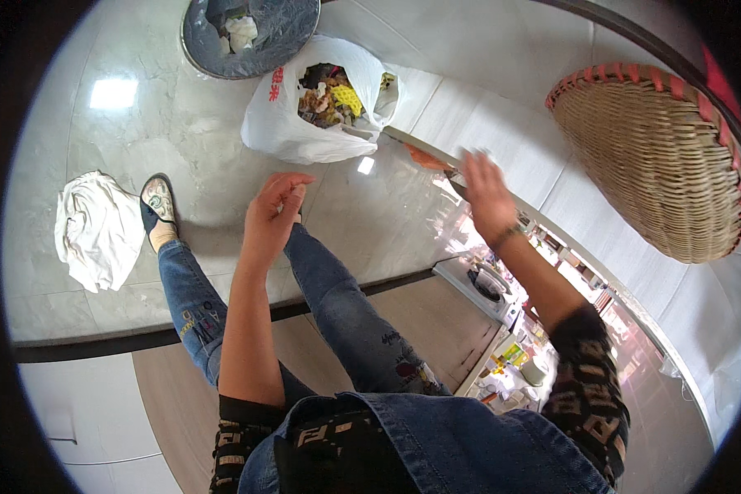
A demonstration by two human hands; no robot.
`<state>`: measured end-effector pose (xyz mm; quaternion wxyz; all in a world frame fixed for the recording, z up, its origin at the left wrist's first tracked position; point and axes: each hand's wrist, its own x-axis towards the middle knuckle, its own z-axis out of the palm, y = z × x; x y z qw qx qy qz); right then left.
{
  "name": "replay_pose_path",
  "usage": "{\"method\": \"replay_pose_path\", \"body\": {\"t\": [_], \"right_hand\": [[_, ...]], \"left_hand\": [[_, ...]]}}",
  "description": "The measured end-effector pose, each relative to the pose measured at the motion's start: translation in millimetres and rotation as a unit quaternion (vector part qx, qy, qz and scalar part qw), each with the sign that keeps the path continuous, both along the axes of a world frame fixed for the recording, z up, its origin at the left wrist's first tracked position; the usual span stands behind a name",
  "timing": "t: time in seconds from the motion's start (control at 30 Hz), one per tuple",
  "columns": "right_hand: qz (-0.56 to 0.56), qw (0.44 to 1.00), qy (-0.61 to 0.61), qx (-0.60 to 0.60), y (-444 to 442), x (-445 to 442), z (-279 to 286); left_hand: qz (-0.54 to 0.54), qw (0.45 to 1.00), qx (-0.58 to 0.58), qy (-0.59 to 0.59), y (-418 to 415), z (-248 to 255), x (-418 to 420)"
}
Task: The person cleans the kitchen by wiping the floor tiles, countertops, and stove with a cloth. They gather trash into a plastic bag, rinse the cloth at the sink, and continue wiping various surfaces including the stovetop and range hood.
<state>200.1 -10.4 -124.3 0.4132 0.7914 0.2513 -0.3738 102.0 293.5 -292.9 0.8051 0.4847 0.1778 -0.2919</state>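
My left hand [275, 213] hovers above the tiled floor with its fingers loosely curled and nothing visible in it. To the right, my right hand [488, 197] is raised with its fingers stretched out, blurred and holding nothing. Beyond the two hands stands a white plastic bag [272, 129], its mouth open on mixed refuse and a piece of yellow foam netting [347, 99]. Against the bag's far side is a round bin [207, 58] with a dark liner, containing crumpled white paper [241, 32].
A white cloth [99, 228] lies on the floor beside my left shoe [159, 200]. On the right, a woven basket [648, 167] with a red-laced rim is by the tiled wall [488, 123]. A dark strip [99, 346] crosses the floor beneath my legs.
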Motion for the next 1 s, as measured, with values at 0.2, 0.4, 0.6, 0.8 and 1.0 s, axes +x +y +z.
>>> {"method": "replay_pose_path", "body": {"t": [0.2,0.4,0.6,0.8,1.0], "right_hand": [[0.056,0.991,-0.004,-0.123,0.3,-11.0,117.6],[-0.012,0.996,-0.032,0.084,-10.3,-9.1,-37.5],[-0.002,0.972,0.198,-0.128,27.9,21.6,-216.8],[-0.293,0.951,0.026,0.097,-61.7,4.1,-325.5],[-0.084,0.986,0.021,0.14,-31.4,3.6,-180.5]], "left_hand": [[0.024,0.999,0.042,-0.006,4.4,10.1,13.2],[0.049,0.997,0.052,-0.027,-2.6,0.1,1.2],[-0.002,0.997,0.075,0.001,3.9,2.4,-12.7],[-0.031,0.998,0.05,-0.026,-11.7,-2.3,-19.3],[-0.061,0.994,0.096,-0.004,-7.4,-1.6,-13.3]]}}
